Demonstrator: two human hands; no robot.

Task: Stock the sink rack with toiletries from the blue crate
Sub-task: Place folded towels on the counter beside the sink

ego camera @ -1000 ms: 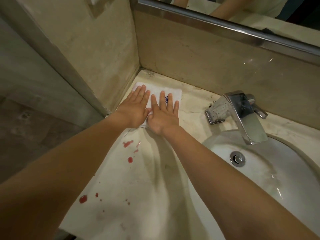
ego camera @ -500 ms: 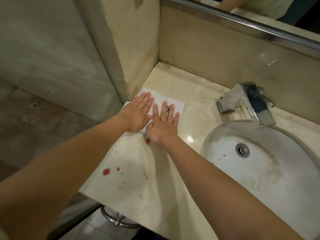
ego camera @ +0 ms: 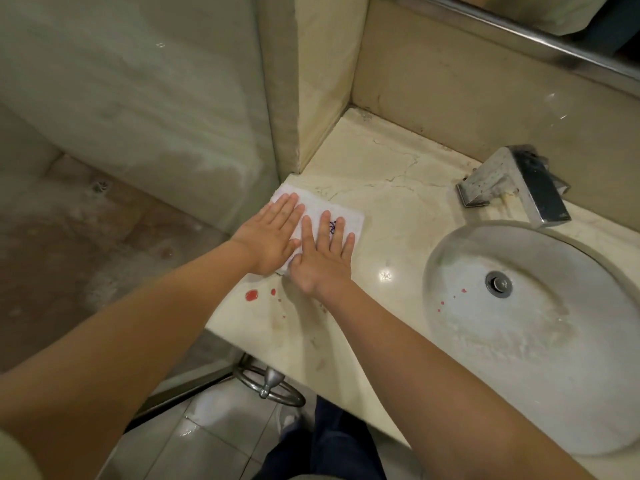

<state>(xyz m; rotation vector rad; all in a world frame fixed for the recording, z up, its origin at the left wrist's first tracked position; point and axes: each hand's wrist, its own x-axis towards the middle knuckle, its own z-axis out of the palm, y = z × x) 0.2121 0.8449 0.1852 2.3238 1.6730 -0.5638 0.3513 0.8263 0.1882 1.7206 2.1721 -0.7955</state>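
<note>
At counter (ego camera: 381, 188) left edge, well clear of basin (ego camera: 519, 375): folded white cloth (ego camera: 350, 216), flat. Both hands pressing on top, left hand (ego camera: 273, 237) edge-side, right hand (ego camera: 322, 261) basin-side, fingers (ego camera: 325, 226) straight, slightly spread, pointing at back wall (ego camera: 485, 98). Crate, rack not in view tbh.

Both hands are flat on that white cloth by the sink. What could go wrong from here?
1. Red drops sit on the counter close to the white cloth; if the left hand or right hand slides it back, it may stain.
2. The cloth lies at the counter's left edge, so a sideways push might drop it off.
</note>
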